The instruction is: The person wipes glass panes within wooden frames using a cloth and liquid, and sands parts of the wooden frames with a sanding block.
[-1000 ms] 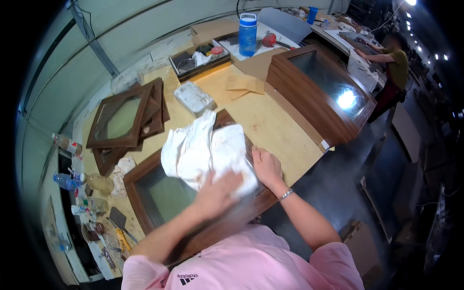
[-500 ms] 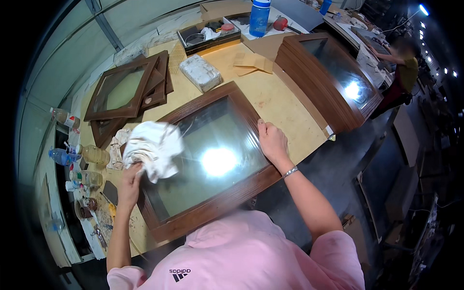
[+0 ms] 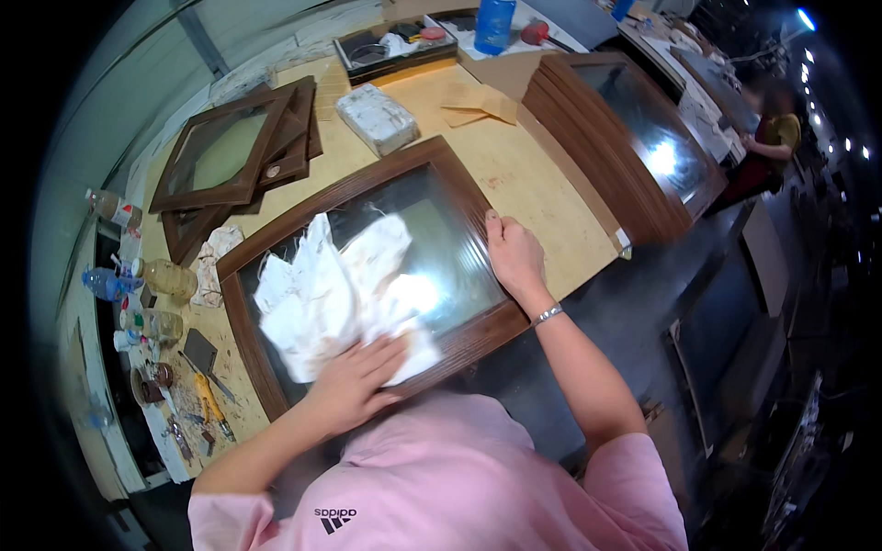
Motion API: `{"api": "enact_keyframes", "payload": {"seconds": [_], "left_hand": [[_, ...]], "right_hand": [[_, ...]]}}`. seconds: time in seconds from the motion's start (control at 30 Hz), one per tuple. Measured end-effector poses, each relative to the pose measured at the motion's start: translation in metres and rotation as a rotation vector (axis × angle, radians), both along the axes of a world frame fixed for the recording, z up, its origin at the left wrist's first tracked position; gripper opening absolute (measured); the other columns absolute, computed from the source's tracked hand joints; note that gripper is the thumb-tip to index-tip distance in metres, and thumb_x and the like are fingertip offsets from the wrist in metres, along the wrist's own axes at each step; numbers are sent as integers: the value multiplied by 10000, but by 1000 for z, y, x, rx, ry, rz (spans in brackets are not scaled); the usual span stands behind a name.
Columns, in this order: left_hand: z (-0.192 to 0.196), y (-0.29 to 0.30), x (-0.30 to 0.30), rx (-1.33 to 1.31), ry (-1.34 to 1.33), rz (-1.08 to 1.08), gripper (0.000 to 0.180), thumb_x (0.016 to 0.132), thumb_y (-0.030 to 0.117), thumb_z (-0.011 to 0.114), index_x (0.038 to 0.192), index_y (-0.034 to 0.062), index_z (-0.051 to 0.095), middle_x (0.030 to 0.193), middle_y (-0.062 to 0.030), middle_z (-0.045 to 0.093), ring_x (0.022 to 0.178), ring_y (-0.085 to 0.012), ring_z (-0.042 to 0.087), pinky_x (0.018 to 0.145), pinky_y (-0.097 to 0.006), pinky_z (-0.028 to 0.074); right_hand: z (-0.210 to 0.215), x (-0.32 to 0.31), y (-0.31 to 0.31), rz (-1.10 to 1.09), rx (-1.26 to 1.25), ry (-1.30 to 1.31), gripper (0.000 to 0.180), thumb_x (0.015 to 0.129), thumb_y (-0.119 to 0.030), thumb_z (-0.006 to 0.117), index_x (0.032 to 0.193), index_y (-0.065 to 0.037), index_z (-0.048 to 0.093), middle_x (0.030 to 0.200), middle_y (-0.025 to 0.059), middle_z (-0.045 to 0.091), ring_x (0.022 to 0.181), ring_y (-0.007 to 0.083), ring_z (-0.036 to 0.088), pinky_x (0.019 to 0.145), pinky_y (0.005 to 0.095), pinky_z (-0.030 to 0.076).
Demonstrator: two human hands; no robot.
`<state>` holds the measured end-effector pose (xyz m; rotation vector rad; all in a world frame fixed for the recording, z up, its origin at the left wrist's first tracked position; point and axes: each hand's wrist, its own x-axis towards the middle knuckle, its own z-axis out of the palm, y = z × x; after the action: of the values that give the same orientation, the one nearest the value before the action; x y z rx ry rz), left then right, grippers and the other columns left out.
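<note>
Left hand [image 3: 354, 378]: lay flat, fingers extended, on the cloth [image 3: 322, 285].
Right hand [image 3: 516, 255]: gripped the frame [image 3: 344, 200] at its right edge, fingertips hidden.
Frame: near side of the worktop [image 3: 560, 207], left glass partly covered.
Bottle [image 3: 494, 28]: far, top cut off.

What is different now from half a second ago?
The left hand moved right from the left side of the frame with the cloth, and now lies flat on it. The cloth, bunched then, now spreads over the glass. The right hand still holds the frame's right edge.
</note>
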<state>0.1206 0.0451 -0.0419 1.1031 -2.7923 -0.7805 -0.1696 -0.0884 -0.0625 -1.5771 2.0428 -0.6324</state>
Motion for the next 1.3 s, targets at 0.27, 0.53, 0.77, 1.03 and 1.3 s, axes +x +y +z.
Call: {"api": "enact_keyframes", "payload": {"seconds": [0.27, 0.53, 0.77, 1.03, 1.3], "left_hand": [[8, -59, -63, -309, 8, -87, 459, 881, 371, 635, 1317, 232, 605, 1443, 38, 512, 1372, -248, 404, 1110, -645, 236], [-13, -74, 30, -260, -260, 214, 656, 906, 380, 588, 1508, 271, 353, 1586, 24, 304, 1465, -269, 263, 1173, -576, 180], [-30, -175, -44, -412, -103, 181, 581, 958, 300, 528, 1500, 178, 357, 1561, -67, 345, 1443, -285, 300, 1184, -484, 228], [-31, -120, 46, -296, -30, 565, 473, 944, 141, 563, 1412, 137, 494, 1534, -61, 397, 1433, -285, 335, 1148, -442, 318], [-15, -14, 199, -85, 289, 1282, 294, 981, 76, 503, 1231, 31, 651, 1078, -176, 717, 991, -206, 668, 897, -308, 490]], "right_hand": [[-7, 8, -3, 15, -7, 54, 555, 1001, -450, 393, 890, 27, 653, 859, 281, 669, 861, 447, 650, 805, 515, 492], [-4, 5, 1, -16, 7, 21, 528, 984, -437, 424, 945, 37, 654, 864, 286, 673, 879, 458, 646, 831, 521, 483], [3, 14, 2, 51, 59, 69, 478, 960, -417, 491, 960, 37, 639, 881, 279, 677, 894, 439, 652, 821, 511, 495], [-3, 3, 2, 58, 11, 82, 517, 898, -425, 595, 1024, 76, 617, 837, 298, 669, 846, 453, 656, 788, 510, 502], [0, 14, 4, 66, -16, 80, 526, 889, -431, 591, 1002, 82, 621, 832, 306, 664, 846, 457, 654, 792, 510, 505]]}}
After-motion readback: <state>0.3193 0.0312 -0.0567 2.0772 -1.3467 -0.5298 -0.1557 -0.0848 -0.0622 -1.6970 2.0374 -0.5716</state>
